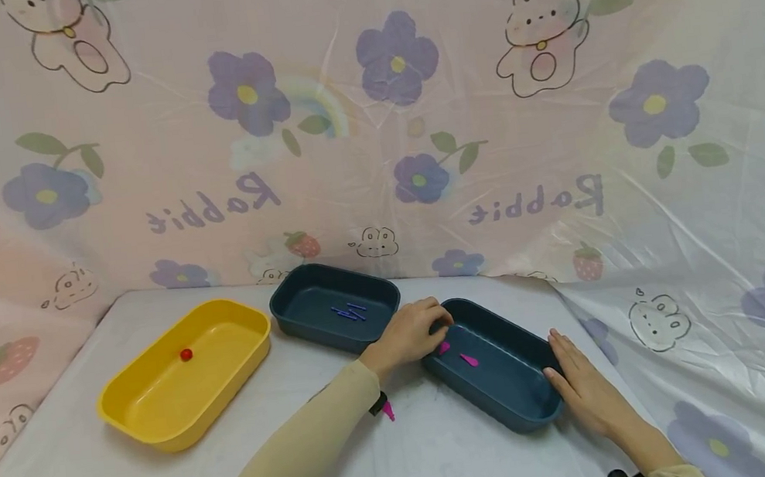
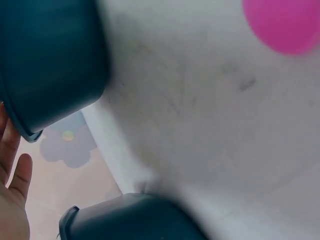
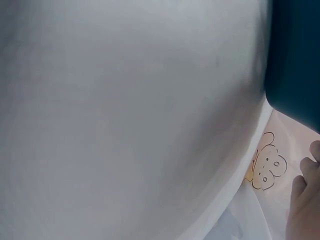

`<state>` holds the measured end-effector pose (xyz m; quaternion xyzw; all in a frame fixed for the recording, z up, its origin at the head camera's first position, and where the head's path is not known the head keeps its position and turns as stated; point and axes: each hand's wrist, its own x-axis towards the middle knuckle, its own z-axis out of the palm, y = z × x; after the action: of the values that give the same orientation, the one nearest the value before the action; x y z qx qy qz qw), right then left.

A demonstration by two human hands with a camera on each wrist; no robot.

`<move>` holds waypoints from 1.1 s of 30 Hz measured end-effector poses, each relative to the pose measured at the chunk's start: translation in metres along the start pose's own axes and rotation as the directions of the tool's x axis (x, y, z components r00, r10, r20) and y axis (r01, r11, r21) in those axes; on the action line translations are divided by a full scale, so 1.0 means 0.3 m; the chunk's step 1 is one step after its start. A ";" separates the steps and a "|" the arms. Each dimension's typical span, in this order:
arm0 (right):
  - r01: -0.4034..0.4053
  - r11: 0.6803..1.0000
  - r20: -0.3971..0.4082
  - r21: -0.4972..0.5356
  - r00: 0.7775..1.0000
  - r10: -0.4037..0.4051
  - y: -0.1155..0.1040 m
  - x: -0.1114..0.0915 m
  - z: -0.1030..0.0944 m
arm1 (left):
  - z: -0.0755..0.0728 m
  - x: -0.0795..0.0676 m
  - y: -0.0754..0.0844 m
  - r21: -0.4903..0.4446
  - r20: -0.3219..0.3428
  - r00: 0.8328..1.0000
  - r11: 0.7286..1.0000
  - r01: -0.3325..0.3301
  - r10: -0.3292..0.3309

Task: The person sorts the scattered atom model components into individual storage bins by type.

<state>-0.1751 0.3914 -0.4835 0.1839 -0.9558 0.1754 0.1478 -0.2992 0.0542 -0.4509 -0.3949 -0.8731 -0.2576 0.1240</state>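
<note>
My left hand [image 1: 410, 334] is over the left end of the right dark blue tray [image 1: 511, 392], its fingers bent with a gap between thumb and forefinger. Just below the thumb lies a small pink piece [image 1: 444, 348], and a pink teardrop-shaped piece [image 1: 469, 359] rests near it on the tray floor. In the left wrist view, the left thumb stands apart from the tray, while the fingertips are hidden behind its rim. My right hand [image 1: 587, 388] rests against the tray's right end with fingers extended. Beside the left wrist, another pink piece [image 1: 389, 410] is on the table.
A second dark blue tray [image 1: 308, 332] with several thin purple sticks [image 1: 350, 313] stands at the back. To the left is a yellow tray [image 1: 159, 441] holding a red ball [image 1: 186, 354]. A patterned cloth [image 1: 346, 157] hangs behind the white table [image 1: 463, 471].
</note>
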 end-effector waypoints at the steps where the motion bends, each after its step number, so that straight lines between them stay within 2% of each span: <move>1: -0.001 1.000 -0.001 -0.001 1.000 0.001 0.000 0.000 0.000 | -0.004 -0.003 0.001 0.002 -0.004 1.000 1.000 -0.003 0.003; 16: -0.003 1.000 -0.005 0.012 1.000 0.003 -0.003 -0.002 -0.005 | -0.078 -0.082 0.029 0.004 -0.010 0.999 0.999 -0.041 0.041; 24: 0.000 1.000 -0.004 0.010 1.000 0.000 0.001 -0.002 -0.002 | -0.122 -0.163 0.017 -0.018 -0.044 0.993 0.993 -0.115 0.114; 33: -0.006 1.000 0.005 0.017 1.000 0.006 0.004 0.000 0.000 | -0.153 -0.274 -0.024 -0.032 -0.014 0.991 0.990 -0.135 0.134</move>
<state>-0.1754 0.3924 -0.4838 0.1828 -0.9551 0.1838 0.1436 -0.2499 -0.0265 -0.4495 -0.4534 -0.8393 -0.2654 0.1397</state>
